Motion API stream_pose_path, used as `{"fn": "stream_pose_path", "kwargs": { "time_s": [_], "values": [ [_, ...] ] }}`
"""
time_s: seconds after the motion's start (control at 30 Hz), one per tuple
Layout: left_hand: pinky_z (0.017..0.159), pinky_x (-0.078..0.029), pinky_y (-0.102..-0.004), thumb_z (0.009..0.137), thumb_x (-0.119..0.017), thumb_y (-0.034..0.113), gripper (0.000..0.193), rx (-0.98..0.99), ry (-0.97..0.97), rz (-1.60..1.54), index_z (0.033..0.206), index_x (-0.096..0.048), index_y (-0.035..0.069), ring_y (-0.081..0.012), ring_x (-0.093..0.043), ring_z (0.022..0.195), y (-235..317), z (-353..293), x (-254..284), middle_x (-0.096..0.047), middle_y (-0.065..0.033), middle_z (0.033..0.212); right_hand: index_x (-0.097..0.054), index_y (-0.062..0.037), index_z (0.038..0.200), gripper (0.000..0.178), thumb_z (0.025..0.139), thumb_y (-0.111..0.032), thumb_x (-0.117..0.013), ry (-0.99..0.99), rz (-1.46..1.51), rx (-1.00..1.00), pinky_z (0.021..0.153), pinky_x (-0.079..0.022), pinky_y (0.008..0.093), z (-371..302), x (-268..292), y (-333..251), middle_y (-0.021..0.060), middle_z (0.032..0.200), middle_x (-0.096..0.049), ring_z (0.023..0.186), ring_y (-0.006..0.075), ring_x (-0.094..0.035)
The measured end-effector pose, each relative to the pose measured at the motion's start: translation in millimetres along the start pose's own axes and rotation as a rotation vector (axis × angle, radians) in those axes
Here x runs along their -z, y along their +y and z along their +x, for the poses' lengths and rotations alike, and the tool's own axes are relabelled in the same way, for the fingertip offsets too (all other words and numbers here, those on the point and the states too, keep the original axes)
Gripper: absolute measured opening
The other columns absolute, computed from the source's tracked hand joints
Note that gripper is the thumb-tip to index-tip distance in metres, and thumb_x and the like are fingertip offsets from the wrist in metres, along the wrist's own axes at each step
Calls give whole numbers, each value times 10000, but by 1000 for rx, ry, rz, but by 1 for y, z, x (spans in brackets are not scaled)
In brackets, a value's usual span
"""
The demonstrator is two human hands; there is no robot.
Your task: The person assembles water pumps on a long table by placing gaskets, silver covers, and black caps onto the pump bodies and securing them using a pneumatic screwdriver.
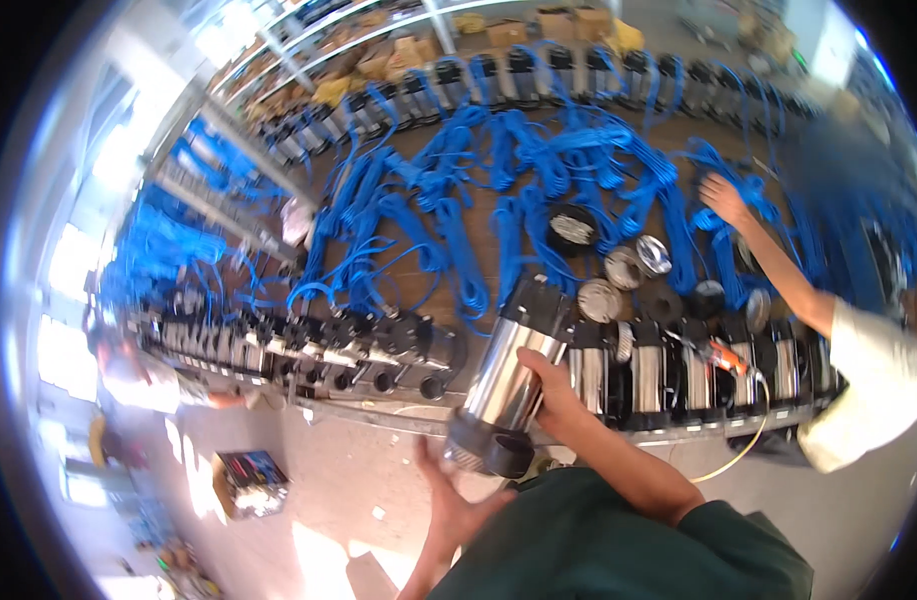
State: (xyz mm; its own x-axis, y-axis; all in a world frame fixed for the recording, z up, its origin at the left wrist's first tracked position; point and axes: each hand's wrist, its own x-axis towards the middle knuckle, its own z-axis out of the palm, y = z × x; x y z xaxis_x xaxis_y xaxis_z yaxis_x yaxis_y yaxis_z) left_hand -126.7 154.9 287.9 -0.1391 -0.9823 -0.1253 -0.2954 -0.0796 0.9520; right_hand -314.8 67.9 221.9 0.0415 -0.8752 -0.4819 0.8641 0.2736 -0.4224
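Note:
A submersible pump (491, 378), with a silver cylindrical body and black ends, is tilted over the near edge of the workbench. My right hand (553, 396) is closed around the side of its metal body. Just beneath the pump's lower black end, my left hand (459, 508) has its fingers spread; whether a fingertip touches the pump I cannot tell. To the left of the held pump, several similar pumps (409, 340) stand in a row, and more silver pump bodies (647, 375) line the edge to its right.
Blue cable coils (459, 260) cover the bench middle. Round metal parts (601, 300) lie beyond the pump. An orange power tool (724, 356) with a yellow hose rests at right. A co-worker's hand (724, 200) reaches among cables. A box (251, 482) sits on the floor.

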Motion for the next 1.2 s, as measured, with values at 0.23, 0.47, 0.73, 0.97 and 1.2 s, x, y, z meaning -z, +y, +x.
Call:
{"fn": "stream_pose_path", "kwargs": {
  "time_s": [0.23, 0.47, 0.73, 0.97, 1.2],
  "values": [
    [454, -453, -256, 804, -786, 279, 318, 734, -345, -543, 931, -659, 16, -163, -595, 531, -172, 108, -28, -657, -90, 729, -374, -28, 1219, 781, 643, -160, -886, -157, -1030, 679, 803, -544, 336, 76, 25, 50, 134, 1125, -594, 989, 190, -638],
    [467, -440, -306, 715, -827, 236, 330, 306, -115, -178, 798, -666, -40, -138, -556, 470, -241, 166, -43, -637, -73, 612, -391, 0, 1294, 865, 650, -311, -879, 2, -1465, 640, 919, -475, 418, 85, 27, 51, 186, 1172, -570, 1084, 329, -591],
    [545, -470, -321, 743, -821, 260, 372, 382, -134, -249, 859, -635, -41, -182, -583, 592, -223, 172, -38, -636, -73, 712, -582, -71, 1063, 524, 704, -404, -769, -50, -2365, 421, 814, -484, 417, -38, 114, 20, 116, 1045, -563, 989, 312, -562],
    [596, -452, -339, 871, -693, 273, 454, 394, 199, -320, 1184, -404, 116, -198, -461, 917, -216, 113, -37, -435, -75, 1133, -579, -83, 707, 211, 744, -245, -709, -172, -2387, 786, 538, -486, 385, -9, 135, 22, 71, 688, -575, 581, 270, -592],
    [954, -481, -464, 931, -398, 658, 761, 772, -600, -1085, 1338, -457, 17, -313, -599, 1097, -189, 107, -97, -564, -152, 1279, -683, -32, 722, 176, 699, -190, -757, 16, -1721, 604, 589, -512, 301, -75, 9, -63, 73, 652, -662, 590, 196, -638]
  ]
}}
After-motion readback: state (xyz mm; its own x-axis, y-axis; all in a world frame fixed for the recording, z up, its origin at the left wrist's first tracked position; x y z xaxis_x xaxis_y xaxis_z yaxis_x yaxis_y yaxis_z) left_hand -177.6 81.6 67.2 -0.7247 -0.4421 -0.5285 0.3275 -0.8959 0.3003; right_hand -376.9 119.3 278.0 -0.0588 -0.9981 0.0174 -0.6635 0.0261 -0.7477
